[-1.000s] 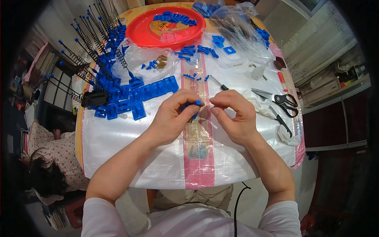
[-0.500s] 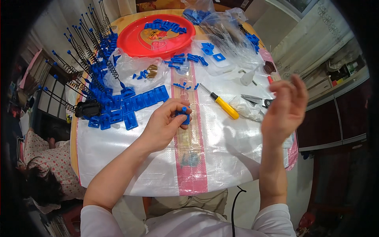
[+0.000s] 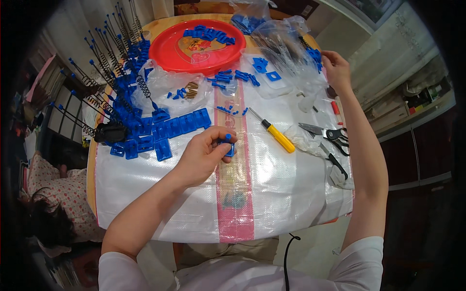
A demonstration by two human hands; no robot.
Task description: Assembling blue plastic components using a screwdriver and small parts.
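Note:
My left hand (image 3: 206, 153) is closed around a small blue plastic part (image 3: 228, 144) with a round peg on top, held over the pink strip of the table cover. Its fingers hide most of the part. Stretched out to the far right, my right hand (image 3: 338, 70) has its fingers curved and apart beside a pile of blue parts with black springs (image 3: 312, 54). Whether its fingertips touch the pile I cannot tell. Left of my left hand lies a row of blue rectangular bases (image 3: 182, 124). Tiny blue pieces (image 3: 233, 111) lie beyond it.
At the left stand many blue bases with upright springs (image 3: 119, 68). A red tray (image 3: 160, 60) of blue parts sits at the back. A yellow screwdriver (image 3: 280, 139), scissors (image 3: 335, 136) and a black-handled knife (image 3: 335, 162) lie right. Someone in patterned clothes (image 3: 63, 194) is at the left.
My right hand has moved from above the scissors away to the far right, next to the spring pile. My left hand still holds the blue part in about the same place.

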